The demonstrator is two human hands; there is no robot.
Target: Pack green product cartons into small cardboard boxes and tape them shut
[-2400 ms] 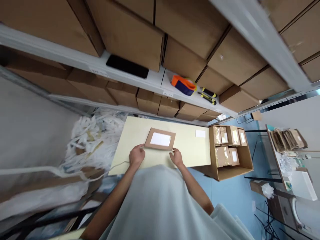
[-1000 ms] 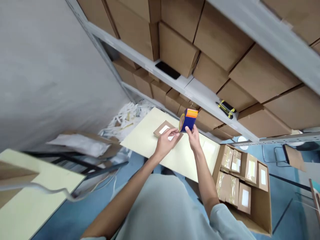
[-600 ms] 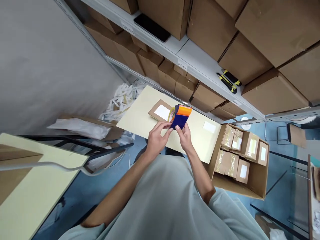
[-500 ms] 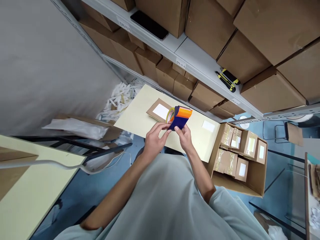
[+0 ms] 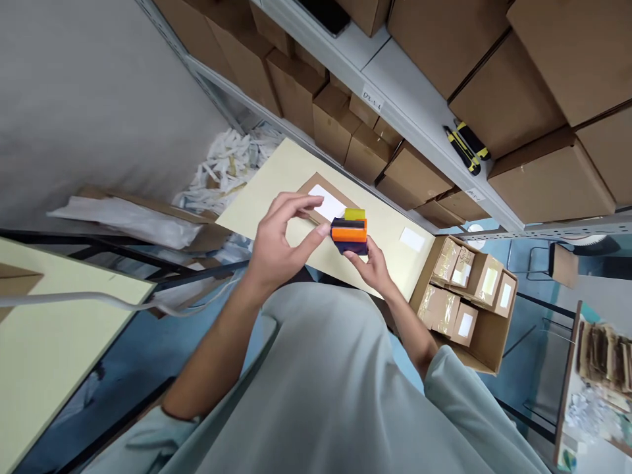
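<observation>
An orange and dark blue tape dispenser [image 5: 349,230], with a yellow roll of tape showing behind it, is held in my right hand [image 5: 371,264]. The fingers wrap round its lower right side. My left hand [image 5: 289,240] is up to the left of the dispenser with thumb and fingers spread apart. Its thumb tip is close to the dispenser's left end; I cannot tell whether they touch. Behind the hands a flat brown cardboard package [image 5: 316,185] with a white label [image 5: 330,203] lies on the pale yellow table [image 5: 269,181], partly hidden by my left hand.
A large open carton [image 5: 488,352] with several small labelled boxes stands at the table's right. Above runs a shelf holding cardboard boxes and two utility knives [image 5: 467,148]. A white label [image 5: 411,239] lies on the table. Paper strips [image 5: 222,164] pile at the left.
My left hand has moved left, off the dispenser, and its fingers have opened. The dispenser has turned in my right hand, so its orange part now faces me. The view has shifted slightly.
</observation>
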